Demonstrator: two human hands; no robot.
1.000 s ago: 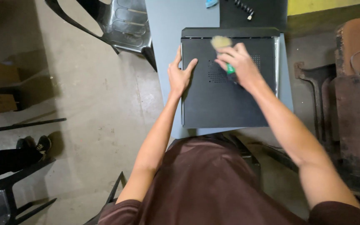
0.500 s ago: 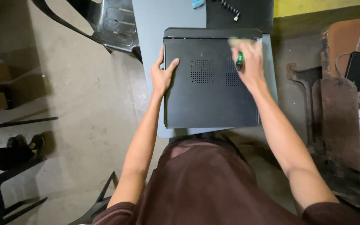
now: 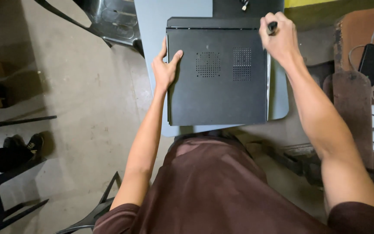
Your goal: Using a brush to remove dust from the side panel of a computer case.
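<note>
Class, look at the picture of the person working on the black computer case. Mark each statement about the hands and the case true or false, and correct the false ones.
1. The left hand rests on the left edge of the black computer case. True.
2. The right hand lies flat and empty on the case. False: it is closed around a dark tool handle at the far right corner.
3. The case has two perforated vent patches on its top panel. True.
4. The case sits on the floor. False: it lies on a grey table.
</note>
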